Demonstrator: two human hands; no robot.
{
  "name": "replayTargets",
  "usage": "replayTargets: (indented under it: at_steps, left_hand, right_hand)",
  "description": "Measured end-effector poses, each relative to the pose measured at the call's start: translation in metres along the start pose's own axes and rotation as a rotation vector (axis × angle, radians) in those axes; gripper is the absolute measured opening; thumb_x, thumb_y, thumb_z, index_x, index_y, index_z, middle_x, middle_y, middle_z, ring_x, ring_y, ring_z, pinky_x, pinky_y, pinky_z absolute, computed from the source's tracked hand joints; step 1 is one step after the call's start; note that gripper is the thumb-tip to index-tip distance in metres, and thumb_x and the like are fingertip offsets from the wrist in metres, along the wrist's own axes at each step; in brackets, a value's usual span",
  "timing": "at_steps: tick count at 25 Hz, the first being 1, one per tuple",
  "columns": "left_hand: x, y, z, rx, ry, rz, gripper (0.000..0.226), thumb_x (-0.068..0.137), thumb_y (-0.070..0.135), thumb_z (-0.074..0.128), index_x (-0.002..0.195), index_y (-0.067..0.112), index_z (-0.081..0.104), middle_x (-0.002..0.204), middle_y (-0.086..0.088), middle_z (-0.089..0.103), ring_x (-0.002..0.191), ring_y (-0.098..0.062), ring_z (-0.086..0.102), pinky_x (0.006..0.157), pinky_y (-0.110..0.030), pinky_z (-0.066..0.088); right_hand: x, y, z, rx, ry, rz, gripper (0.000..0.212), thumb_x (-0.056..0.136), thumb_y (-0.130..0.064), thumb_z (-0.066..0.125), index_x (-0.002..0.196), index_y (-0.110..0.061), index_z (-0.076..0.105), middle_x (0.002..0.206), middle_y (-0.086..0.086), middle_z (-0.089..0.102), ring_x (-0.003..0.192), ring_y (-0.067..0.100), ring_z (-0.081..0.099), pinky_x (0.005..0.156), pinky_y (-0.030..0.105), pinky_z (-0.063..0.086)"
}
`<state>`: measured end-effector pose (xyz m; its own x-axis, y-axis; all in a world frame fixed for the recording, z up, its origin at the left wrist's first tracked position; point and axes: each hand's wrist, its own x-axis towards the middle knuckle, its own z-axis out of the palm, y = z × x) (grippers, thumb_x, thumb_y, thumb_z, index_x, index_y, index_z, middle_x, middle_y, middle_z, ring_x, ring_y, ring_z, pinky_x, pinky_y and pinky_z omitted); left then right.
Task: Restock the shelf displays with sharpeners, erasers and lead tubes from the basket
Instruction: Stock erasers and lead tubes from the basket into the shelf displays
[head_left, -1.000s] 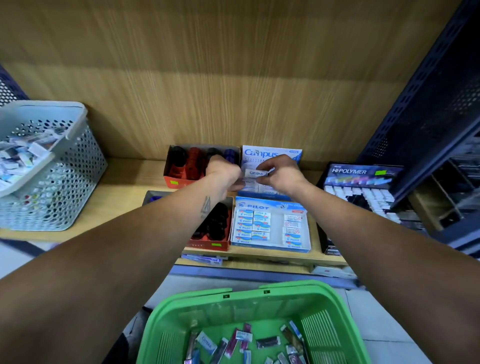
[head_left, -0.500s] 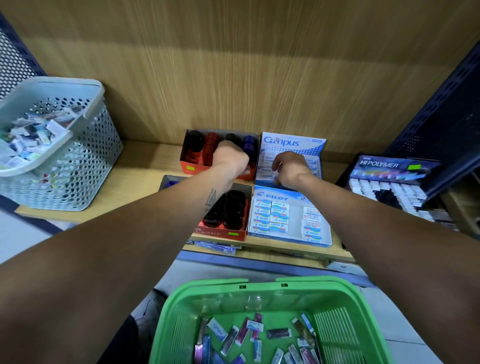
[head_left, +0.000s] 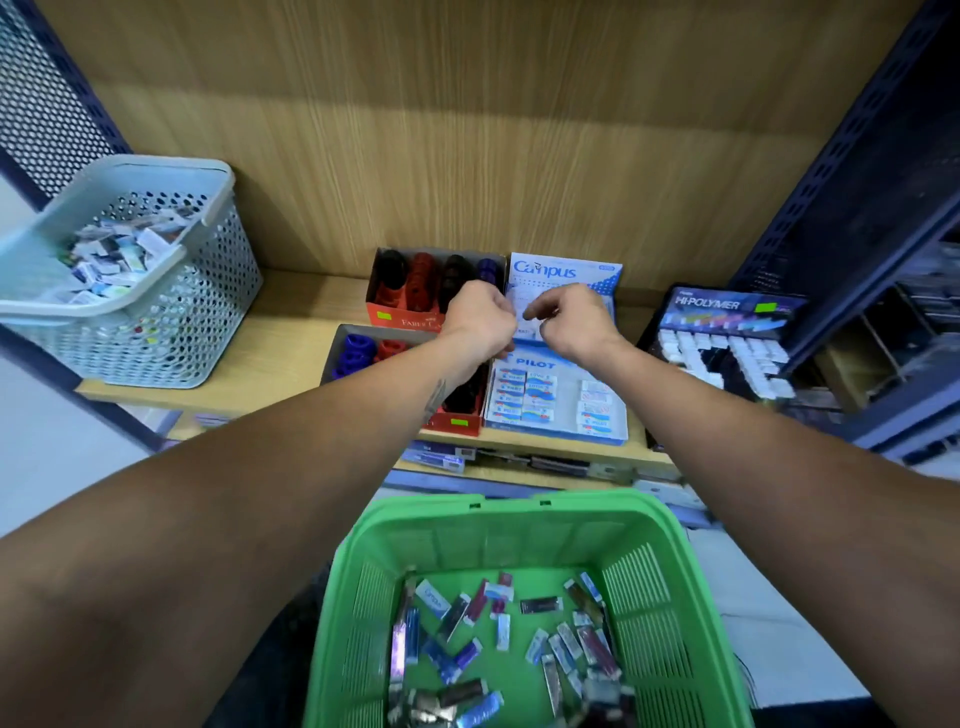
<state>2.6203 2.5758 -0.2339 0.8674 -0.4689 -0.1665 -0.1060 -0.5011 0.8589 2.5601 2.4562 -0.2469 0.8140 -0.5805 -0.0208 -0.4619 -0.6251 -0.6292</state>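
Observation:
My left hand (head_left: 480, 317) and my right hand (head_left: 571, 319) meet over the blue-and-white Campus eraser box (head_left: 566, 273) at the back of the shelf. Both have curled fingers with their backs toward me. A small white eraser (head_left: 516, 312) shows between them, and both hands seem to pinch it; blur hides the details. In front of that box lies the Pilot eraser box (head_left: 556, 400). Two red sharpener boxes, the rear one (head_left: 410, 291) and the front one (head_left: 452, 421), stand to the left. The green basket (head_left: 519, 525) below holds several erasers and lead tubes (head_left: 498, 639).
A grey perforated basket (head_left: 171, 322) of small packets stands on the shelf's left end. A black Hi-Polymer eraser display (head_left: 727, 332) sits at the right, against a dark blue perforated upright (head_left: 852, 171). Wood panelling backs the shelf.
My right hand has lifted out of the Campus box and come back toward my left hand. The left hand has shifted right. My view has tipped down, showing more of the green basket.

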Motion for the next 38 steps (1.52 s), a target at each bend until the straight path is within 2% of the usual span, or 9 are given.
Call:
replayTargets:
  at_steps: [3,5,9,13,17,22,29,34,38]
  left_hand:
    - [-0.055,-0.013,0.015,0.089,-0.095,-0.013,0.021,0.084,-0.003,0.047,0.08,0.009,0.063,0.077,-0.016,0.069,0.061,-0.03,0.071,0.048,-0.03,0.054]
    - [-0.088,-0.034,0.024,0.21,-0.149,-0.006,0.021,0.081,-0.001,0.049,0.081,0.007,0.068,0.073,-0.016,0.07,0.061,-0.029,0.069,0.053,-0.03,0.056]
    - [-0.141,-0.085,0.046,0.275,-0.394,-0.023,0.024,0.081,-0.004,0.047,0.068,0.004,0.066,0.068,-0.024,0.068,0.069,-0.038,0.072,0.066,-0.051,0.061]
    - [-0.172,-0.125,0.057,0.484,-0.614,-0.075,0.018,0.089,-0.003,0.055,0.1,-0.01,0.067,0.085,-0.024,0.067,0.068,-0.03,0.064,0.065,-0.043,0.059]
    - [-0.184,-0.164,0.07,0.723,-0.789,-0.111,0.043,0.085,0.013,0.074,0.122,-0.004,0.06,0.1,-0.018,0.066,0.069,-0.025,0.062,0.051,-0.03,0.052]
    - [-0.201,-0.193,0.101,0.821,-1.043,-0.145,0.068,0.081,0.029,0.081,0.136,0.001,0.051,0.138,-0.013,0.055,0.115,-0.032,0.06,0.088,-0.039,0.054]
    - [-0.208,-0.19,0.138,0.722,-1.204,-0.297,0.069,0.082,0.012,0.08,0.141,0.006,0.045,0.135,-0.015,0.055,0.11,-0.035,0.064,0.086,-0.043,0.058]
    - [-0.217,-0.208,0.149,0.764,-1.287,-0.38,0.075,0.083,0.009,0.078,0.145,0.003,0.037,0.133,-0.022,0.057,0.095,-0.031,0.065,0.088,-0.041,0.056]
    - [-0.217,-0.215,0.148,0.529,-1.273,-0.562,0.08,0.08,0.0,0.077,0.147,0.012,0.035,0.128,-0.027,0.054,0.101,-0.043,0.063,0.087,-0.053,0.056]
  right_hand:
    - [-0.066,0.002,0.001,0.081,-0.033,-0.032,0.032,0.082,0.003,0.054,0.08,-0.021,0.074,0.072,-0.003,0.068,0.07,0.014,0.066,0.063,0.018,0.05]
    - [-0.11,0.014,0.008,0.049,-0.073,-0.06,0.024,0.082,-0.002,0.058,0.083,-0.016,0.077,0.071,-0.003,0.068,0.066,0.011,0.061,0.059,0.013,0.044]
    - [-0.177,0.053,0.032,-0.05,-0.205,-0.103,0.02,0.077,-0.014,0.058,0.082,-0.015,0.077,0.081,0.005,0.075,0.078,0.018,0.067,0.074,0.03,0.054]
    - [-0.205,0.086,0.056,-0.365,-0.523,0.051,0.027,0.085,-0.006,0.06,0.105,-0.015,0.075,0.105,0.004,0.074,0.095,0.019,0.069,0.085,0.028,0.055]
    - [-0.227,0.118,0.083,-0.531,-0.819,0.19,0.041,0.085,-0.01,0.072,0.124,-0.001,0.061,0.122,0.013,0.066,0.104,0.025,0.065,0.087,0.031,0.055]
    - [-0.244,0.146,0.108,-0.789,-1.139,0.136,0.071,0.077,-0.017,0.083,0.139,-0.007,0.051,0.144,0.012,0.052,0.123,0.029,0.058,0.098,0.036,0.049]
    - [-0.262,0.166,0.137,-1.05,-1.084,-0.167,0.038,0.106,-0.027,0.035,0.141,-0.021,0.05,0.137,0.007,0.059,0.126,0.025,0.056,0.098,0.035,0.046]
    - [-0.265,0.176,0.143,-0.784,-0.95,-0.009,0.046,0.097,-0.015,0.053,0.142,-0.012,0.043,0.134,0.011,0.06,0.121,0.03,0.06,0.095,0.039,0.049]
    - [-0.257,0.166,0.144,-0.513,-0.953,0.317,0.051,0.088,-0.003,0.067,0.133,0.002,0.045,0.129,0.021,0.058,0.106,0.034,0.065,0.084,0.039,0.054]
